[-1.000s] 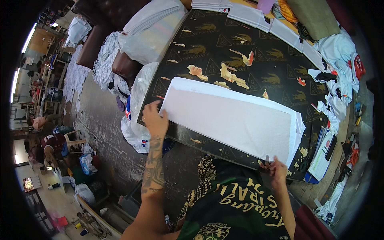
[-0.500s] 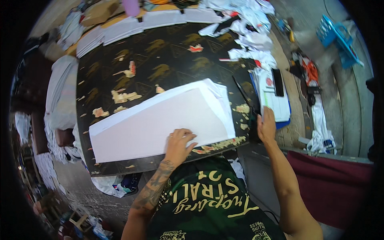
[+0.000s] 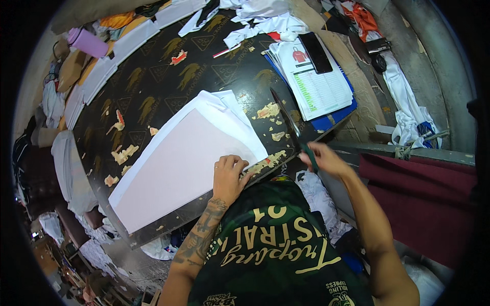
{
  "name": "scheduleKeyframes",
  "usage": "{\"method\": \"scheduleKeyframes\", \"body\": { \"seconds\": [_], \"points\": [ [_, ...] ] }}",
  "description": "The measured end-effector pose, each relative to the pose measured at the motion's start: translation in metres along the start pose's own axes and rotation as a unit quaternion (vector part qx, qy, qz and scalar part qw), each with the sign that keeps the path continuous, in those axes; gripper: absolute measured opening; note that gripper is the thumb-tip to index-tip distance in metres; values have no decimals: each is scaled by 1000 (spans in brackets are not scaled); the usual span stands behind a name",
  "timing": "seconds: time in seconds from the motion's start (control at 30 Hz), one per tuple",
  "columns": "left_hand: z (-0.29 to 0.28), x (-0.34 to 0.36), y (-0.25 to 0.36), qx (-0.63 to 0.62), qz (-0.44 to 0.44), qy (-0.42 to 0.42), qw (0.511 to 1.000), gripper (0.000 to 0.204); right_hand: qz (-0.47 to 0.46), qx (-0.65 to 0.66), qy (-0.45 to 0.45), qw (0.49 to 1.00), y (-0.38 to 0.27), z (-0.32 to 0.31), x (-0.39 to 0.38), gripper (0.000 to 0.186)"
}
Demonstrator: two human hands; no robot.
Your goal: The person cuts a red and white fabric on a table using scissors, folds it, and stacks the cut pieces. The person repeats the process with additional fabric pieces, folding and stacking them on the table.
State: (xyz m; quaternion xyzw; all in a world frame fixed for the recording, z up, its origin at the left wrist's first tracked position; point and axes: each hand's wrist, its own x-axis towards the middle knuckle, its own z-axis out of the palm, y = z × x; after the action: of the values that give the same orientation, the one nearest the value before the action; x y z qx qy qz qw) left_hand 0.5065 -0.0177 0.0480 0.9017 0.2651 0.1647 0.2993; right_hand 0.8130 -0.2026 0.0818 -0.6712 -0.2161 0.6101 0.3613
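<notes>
My left hand (image 3: 229, 177) rests on the near edge of a pale pink sheet (image 3: 176, 168), fingers bent and thumb apart. Beneath the sheet lies white fabric (image 3: 213, 102), showing along its far and right sides, with a crumpled far corner. My right hand (image 3: 325, 160) is closed round the dark green handles of a pair of large scissors (image 3: 290, 118) at the table's near right edge. The long dark blades point away from me across the tabletop, right of the fabric and apart from it.
Scraps (image 3: 269, 110) lie scattered on the dark patterned table (image 3: 153, 92). Papers (image 3: 319, 94) on a blue folder (image 3: 332, 118) and a black phone (image 3: 315, 52) are at the right. White cloth (image 3: 270, 20) and a pink bottle (image 3: 88, 43) sit at the far side.
My right hand has taken hold of the scissors and drawn them toward the table's near edge. My left hand has shifted toward the sheet's right corner. The whole view has turned.
</notes>
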Motion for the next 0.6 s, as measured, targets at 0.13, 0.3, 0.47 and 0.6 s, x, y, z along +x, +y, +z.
{"method": "scheduleKeyframes", "body": {
  "seconds": [0.13,0.3,0.47,0.6],
  "points": [
    [10,16,1,-8,15,-9,1000,20,87,-131,20,987,55,32,-110,42],
    [-2,12,1,-6,13,29,999,11,128,-51,-110,984,73,84,-128,42],
    [-17,-8,3,-23,-43,15,999,11,8,-103,-36,994,77,139,-53,50],
    [-11,-9,1,-58,-15,-8,998,14,15,-79,3,997,77,144,-38,57]
  ]
}}
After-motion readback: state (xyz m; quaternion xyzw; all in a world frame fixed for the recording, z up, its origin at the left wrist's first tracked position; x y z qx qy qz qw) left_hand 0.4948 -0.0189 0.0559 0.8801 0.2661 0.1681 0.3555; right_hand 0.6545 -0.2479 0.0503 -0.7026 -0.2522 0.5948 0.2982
